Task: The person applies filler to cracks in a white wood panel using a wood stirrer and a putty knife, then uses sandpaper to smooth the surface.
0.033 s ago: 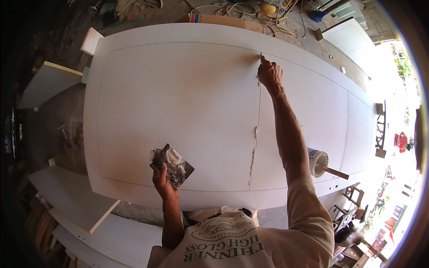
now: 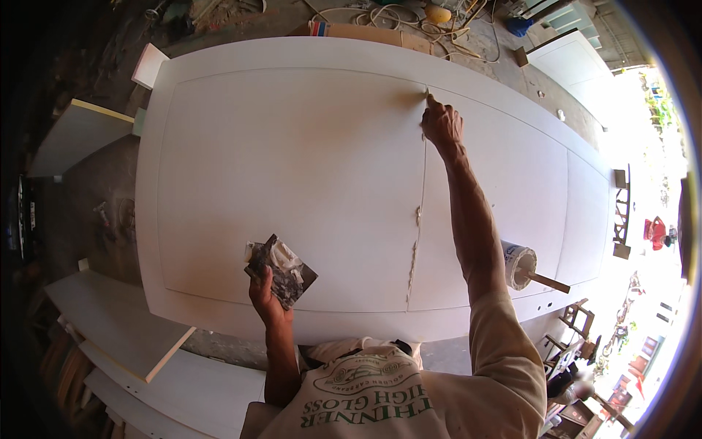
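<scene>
My right hand reaches far across a large white panel, fingers closed on a small putty knife at its groove — my left hand grips a filler-smeared board near me.

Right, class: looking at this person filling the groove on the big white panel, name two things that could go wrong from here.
1. The left hand holds a small dark square board heaped with white filler tilted above the large white door panel; a lump could drop onto the clean face.
2. The right hand reaches far across to the top of the filled vertical groove; the forearm hangs close over the wet bead and might smear it.
</scene>
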Demonstrator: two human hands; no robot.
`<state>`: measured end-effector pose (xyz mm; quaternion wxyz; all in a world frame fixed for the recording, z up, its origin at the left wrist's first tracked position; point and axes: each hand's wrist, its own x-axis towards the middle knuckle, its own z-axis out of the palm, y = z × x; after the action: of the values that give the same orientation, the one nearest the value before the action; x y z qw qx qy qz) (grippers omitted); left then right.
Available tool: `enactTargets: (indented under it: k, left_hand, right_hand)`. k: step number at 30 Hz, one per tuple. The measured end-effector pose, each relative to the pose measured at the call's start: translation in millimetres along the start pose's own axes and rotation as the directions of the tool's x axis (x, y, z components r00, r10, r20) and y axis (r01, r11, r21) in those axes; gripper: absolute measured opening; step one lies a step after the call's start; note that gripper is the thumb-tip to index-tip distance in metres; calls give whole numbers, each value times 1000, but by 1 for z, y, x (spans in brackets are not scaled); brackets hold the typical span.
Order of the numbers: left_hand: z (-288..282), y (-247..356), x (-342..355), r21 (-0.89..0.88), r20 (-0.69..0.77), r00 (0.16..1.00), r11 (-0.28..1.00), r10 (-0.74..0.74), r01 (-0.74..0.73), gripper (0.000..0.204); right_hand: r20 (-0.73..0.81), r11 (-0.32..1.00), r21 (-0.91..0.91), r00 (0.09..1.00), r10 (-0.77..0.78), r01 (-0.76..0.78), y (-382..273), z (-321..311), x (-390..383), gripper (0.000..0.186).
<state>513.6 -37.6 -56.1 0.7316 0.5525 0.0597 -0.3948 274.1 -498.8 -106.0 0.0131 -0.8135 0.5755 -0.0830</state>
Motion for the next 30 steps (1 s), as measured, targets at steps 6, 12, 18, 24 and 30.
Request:
enactTargets:
  k: [6, 12, 18, 24, 30]
  left_hand:
    - [0, -4, -1, -33, 29, 1000, 999, 3, -2, 46]
    - [1, 4, -5, -28, 63, 998, 1000, -7, 9, 46]
    - [1, 10, -14, 9, 93, 996, 1000, -2, 1, 44]
    - [0, 14, -19, -1, 153, 988, 1000, -8, 8, 42]
    - [1, 19, -28, -4, 237, 971, 999, -30, 32, 38]
  right_hand:
    - [-49, 996, 19, 995, -83, 84, -3, -15, -94, 40]
    - [-33, 992, 103, 997, -72, 75, -15, -28, -192, 51]
    - [-73, 985, 152, 995, -69, 79, -28, -47, -276, 49]
    - [-14, 978, 199, 998, -59, 61, -47, -69, -370, 55]
    - [56, 970, 241, 998, -16, 2, -78, -97, -461, 65]
